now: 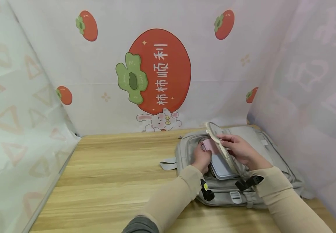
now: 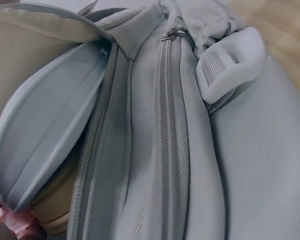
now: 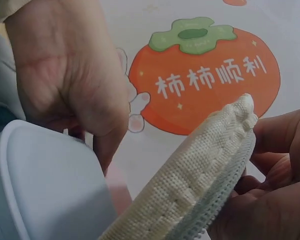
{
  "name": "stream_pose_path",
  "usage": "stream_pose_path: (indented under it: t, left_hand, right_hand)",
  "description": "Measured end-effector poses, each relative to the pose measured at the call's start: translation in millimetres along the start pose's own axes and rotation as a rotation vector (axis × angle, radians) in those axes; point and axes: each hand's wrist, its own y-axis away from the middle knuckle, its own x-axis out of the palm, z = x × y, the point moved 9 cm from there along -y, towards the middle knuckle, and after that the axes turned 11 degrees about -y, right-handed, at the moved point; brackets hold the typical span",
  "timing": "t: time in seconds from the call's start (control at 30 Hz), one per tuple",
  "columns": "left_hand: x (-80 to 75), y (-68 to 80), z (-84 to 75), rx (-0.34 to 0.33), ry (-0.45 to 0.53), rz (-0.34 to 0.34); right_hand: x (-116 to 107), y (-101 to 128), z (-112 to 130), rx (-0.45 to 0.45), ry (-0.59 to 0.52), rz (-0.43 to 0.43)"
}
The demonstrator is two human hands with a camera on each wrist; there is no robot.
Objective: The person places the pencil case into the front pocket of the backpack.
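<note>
Backpack, grey, lying flat on wooden table, main compartment unzipped. Right hand grips the cream-edged flap of the opening, fingers curled round its rim, holding it raised. Just under that grip, inside the compartment, a pale blue-grey case stands partly out. Left hand is in the opening beside the case, fingers on a small pink item that sits between both hands; whether it pinches the item, cannot tell. White buckle on strap near the zipper, below left wrist.
</note>
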Motion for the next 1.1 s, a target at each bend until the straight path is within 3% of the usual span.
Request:
stream_pose_path:
  t: [0.13,0.3,0.33,0.43,0.57,0.7,0.87,0.97,1.03,1.1]
  left_hand:
    - [-7.1,-4.3,2.7,-0.013,-0.009,0.055]
    - [-22.4,-5.6,8.9,-0.076,0.086,0.230]
    - [-27.3,-5.4,9.8,-0.079,0.097,0.251]
    - [-47.6,-2.1,9.2,-0.062,0.075,0.291]
    - [-86.1,2.1,3.6,-0.013,-0.002,0.287]
    - [-133.9,3.9,-4.2,0.058,-0.123,0.249]
    - [-195.8,6.5,-15.9,0.162,-0.316,0.172]
    - [-223.3,11.9,-19.6,0.194,-0.419,0.149]
    - [-236.4,16.7,-19.3,0.201,-0.466,0.147]
    - [-246.5,21.8,-16.9,0.193,-0.497,0.150]
  right_hand:
    - [10,-3,-8,0.003,-0.005,0.048]
    - [26,-4,-15,0.003,0.025,0.076]
    - [28,-3,-15,-0.009,0.054,0.060]
    - [31,2,-4,-0.151,0.286,-0.060]
    - [51,14,22,-0.404,0.630,-0.240]
    - [93,18,32,-0.558,0.727,-0.186]
    - [143,6,16,-0.535,0.842,0.012]
    - [161,-2,5,-0.503,0.889,0.106]
    - [165,-3,5,-0.515,0.901,0.130]
    - [158,0,12,-0.537,0.908,0.093]
